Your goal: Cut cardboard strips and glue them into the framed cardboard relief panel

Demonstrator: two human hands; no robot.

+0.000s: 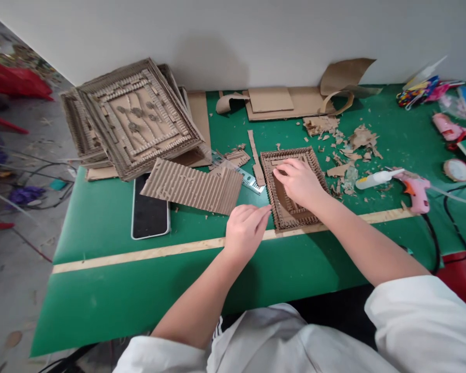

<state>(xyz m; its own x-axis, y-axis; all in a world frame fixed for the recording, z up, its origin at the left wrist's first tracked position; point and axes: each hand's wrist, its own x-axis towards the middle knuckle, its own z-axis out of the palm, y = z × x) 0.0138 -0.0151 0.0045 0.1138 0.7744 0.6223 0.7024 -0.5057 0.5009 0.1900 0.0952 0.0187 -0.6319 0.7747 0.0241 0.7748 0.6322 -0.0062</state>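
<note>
The table has a green top, and a pale strip is running across it. At the left side there lies a stack of cardboard frames. Near it is a phone, and a corrugated piece covers a part of this phone. A clear ruler lies beside a smaller cardboard frame. Along the wall there are flat cardboard sheets. Torn scraps are scattered at the right, near a white bottle, a pink glue gun and a tape roll.
</note>
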